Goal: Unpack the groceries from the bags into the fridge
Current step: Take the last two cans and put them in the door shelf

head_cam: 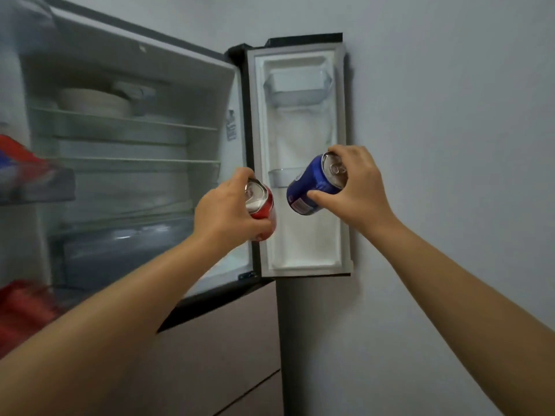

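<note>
Two soda cans held up before the open fridge door (300,157): red can (264,210) gripped near its top in the left hand (223,214), blue can (312,187) tilted, pinched round the rim by the right hand (359,187). Likely rigid, smooth, slick if cold; best taken round the body. Small door bin (282,177) just behind the blue can, narrow lip to clear. Open room on the wire shelves (126,160) to the left.

A stack of pale round plates (94,102) is carried on the top clear glass fridge shelf (168,125), beside a blurred grey container (136,93).
</note>
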`<state>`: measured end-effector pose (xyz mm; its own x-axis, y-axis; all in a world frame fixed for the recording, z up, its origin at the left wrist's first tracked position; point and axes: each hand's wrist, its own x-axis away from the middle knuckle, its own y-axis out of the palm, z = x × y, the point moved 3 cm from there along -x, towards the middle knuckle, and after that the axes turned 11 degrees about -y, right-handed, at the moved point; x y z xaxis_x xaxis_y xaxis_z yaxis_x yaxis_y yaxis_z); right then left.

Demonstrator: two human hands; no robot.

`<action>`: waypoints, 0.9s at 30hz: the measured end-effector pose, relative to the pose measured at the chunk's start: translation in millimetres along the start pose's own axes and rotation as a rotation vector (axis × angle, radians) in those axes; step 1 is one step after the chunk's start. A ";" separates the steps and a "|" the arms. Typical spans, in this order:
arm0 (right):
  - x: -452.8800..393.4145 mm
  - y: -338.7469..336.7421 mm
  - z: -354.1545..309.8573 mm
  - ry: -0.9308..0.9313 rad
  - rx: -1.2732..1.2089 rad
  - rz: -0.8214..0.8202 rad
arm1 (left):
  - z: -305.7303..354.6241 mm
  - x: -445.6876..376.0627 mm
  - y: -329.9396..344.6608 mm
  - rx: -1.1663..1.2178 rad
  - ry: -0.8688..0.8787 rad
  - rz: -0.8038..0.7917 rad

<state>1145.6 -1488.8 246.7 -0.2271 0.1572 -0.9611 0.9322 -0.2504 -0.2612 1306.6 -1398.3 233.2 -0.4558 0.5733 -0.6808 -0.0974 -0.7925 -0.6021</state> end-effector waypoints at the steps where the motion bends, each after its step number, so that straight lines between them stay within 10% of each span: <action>1: -14.6 8.5 14.8 -0.011 0.007 0.033 | 0.5 -22.8 7.3 0.032 0.015 0.024; 13: -166.4 83.0 173.2 0.079 -0.113 0.153 | 50.2 -246.4 88.0 0.295 0.110 0.180; 27: -200.9 148.9 261.6 0.245 -0.285 -0.299 | 53.6 -328.7 174.2 0.094 -0.077 -0.034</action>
<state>1256.4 -1807.5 377.4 -0.4560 0.4115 -0.7891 0.8840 0.1069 -0.4550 1392.0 -1735.9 374.5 -0.5169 0.5854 -0.6246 -0.1944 -0.7909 -0.5803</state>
